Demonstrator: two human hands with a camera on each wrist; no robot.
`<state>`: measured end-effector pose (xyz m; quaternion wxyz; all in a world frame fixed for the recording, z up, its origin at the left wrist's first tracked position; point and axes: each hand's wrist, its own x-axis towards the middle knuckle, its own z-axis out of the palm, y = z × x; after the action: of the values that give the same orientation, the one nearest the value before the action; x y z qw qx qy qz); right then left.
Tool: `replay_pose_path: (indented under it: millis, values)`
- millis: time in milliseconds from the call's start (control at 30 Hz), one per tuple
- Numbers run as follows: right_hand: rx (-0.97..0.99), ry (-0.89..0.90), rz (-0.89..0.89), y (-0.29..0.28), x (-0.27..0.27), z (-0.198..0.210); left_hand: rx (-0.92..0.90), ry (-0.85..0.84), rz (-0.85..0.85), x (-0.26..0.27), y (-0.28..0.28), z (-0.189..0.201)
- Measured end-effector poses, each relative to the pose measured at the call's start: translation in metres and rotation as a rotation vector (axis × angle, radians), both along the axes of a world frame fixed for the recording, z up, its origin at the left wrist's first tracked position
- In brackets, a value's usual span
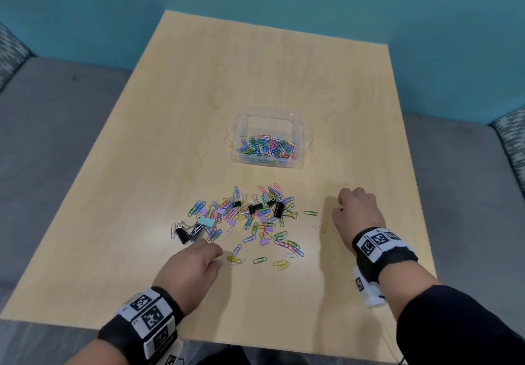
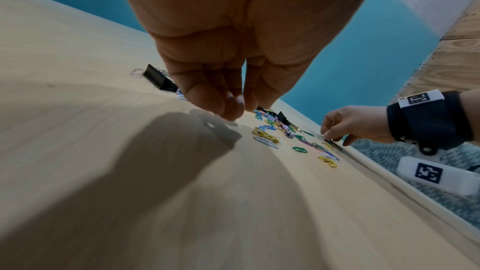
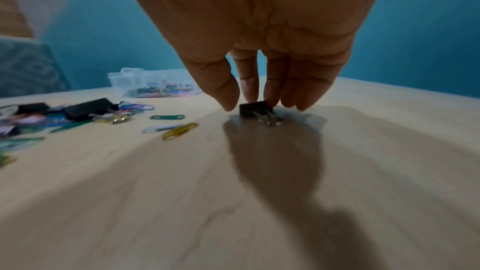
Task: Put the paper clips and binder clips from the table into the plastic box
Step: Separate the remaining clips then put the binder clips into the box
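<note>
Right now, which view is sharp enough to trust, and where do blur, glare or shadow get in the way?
Head view: sharpest, mild glare on the table. Right wrist view: blurred, the small black binder clip under the right hand is soft. Left wrist view: strongly curved, the left hand casts a broad shadow.

loose clips (image 1: 250, 217) before half-filled plastic box (image 1: 298, 163)

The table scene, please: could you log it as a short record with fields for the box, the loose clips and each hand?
plastic box: clear, lid off, holds many coloured paper clips, no binder clips visible inside
loose clips: paper and binder clips scattered on the table, nearer than the box
left hand: fingertips bunched at the pile's near edge; whether it holds anything cannot be told
right hand: right of the pile, fingertips on a small black binder clip that sits on the table
</note>
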<state>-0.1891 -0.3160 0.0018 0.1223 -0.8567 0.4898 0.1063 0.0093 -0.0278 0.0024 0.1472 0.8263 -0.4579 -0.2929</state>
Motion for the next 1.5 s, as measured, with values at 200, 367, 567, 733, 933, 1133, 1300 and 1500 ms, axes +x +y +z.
replay_pose_path:
  millis: [200, 367, 567, 733, 933, 1133, 1300, 1500]
  values:
    - [-0.081, -0.14, 0.527, 0.047, 0.036, -0.006, -0.007, -0.147, 0.154, 0.009, -0.001, -0.004]
    - [-0.069, -0.123, 0.548, 0.063, 0.065, -0.016, -0.014, -0.262, 0.22, 0.022, -0.017, -0.007]
    - [-0.069, -0.121, 0.509, 0.062, 0.072, -0.013, 0.041, -0.34, 0.17, 0.029, -0.045, -0.009]
    - [-0.038, -0.122, 0.476, 0.06, 0.074, -0.01, 0.116, -0.378, 0.157, 0.028, -0.055, -0.008]
    - [0.057, -0.268, 0.265, 0.044, 0.059, 0.0, -0.034, -0.236, 0.25, 0.033, -0.05, -0.003]
    - [0.06, -0.172, 0.309, 0.04, 0.034, -0.002, -0.073, 0.004, 0.348, 0.053, -0.033, 0.011]
    - [0.024, -0.168, 0.474, 0.052, 0.05, -0.002, -0.027, -0.18, 0.482, 0.081, -0.024, 0.014]
    - [-0.018, -0.071, 0.579, 0.066, 0.084, -0.003, 0.001, -0.248, 0.427, 0.086, -0.02, 0.002]
